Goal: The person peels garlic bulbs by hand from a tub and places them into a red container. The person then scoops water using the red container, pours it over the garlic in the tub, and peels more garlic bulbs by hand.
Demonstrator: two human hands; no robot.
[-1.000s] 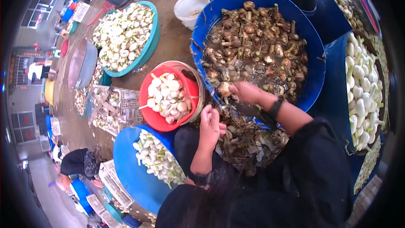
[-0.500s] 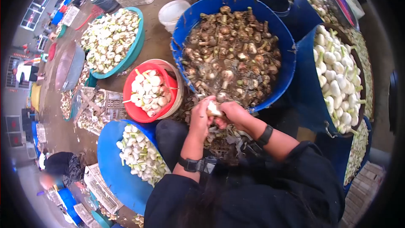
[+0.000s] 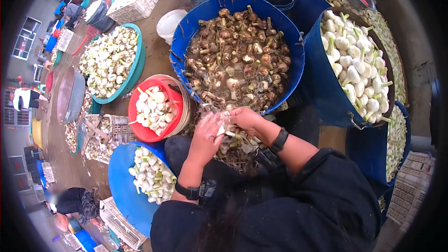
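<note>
At the near rim of a blue tub [image 3: 301,72], my left hand [image 3: 205,135] and my right hand [image 3: 247,119] meet around a garlic bulb [image 3: 223,125]. Its pale stem pokes out below, between the hands, while fingers cover most of the bulb. Motion blurs my left fingers, and loose wet skin seems to cling there. The fingers of my right hand are bent in against the bulb. Brown, unpeeled garlic [image 3: 238,58] lies in muddy water in the tub. Peel scraps [image 3: 238,151] are heaped beneath my hands.
A red bucket [image 3: 134,121] of white garlic stands left of my hands, near a tilted blue basin [image 3: 123,172] of white bulbs. Further left is a teal basin [image 3: 139,60]. To the right stands a large blue barrel [image 3: 326,98] filled with cleaned garlic. Other people sit and work around.
The view has shifted, so the tub and buckets sit further left. My left hand has turned over the bulb and blurs with motion; the bulb's stem now shows below the fingers.
</note>
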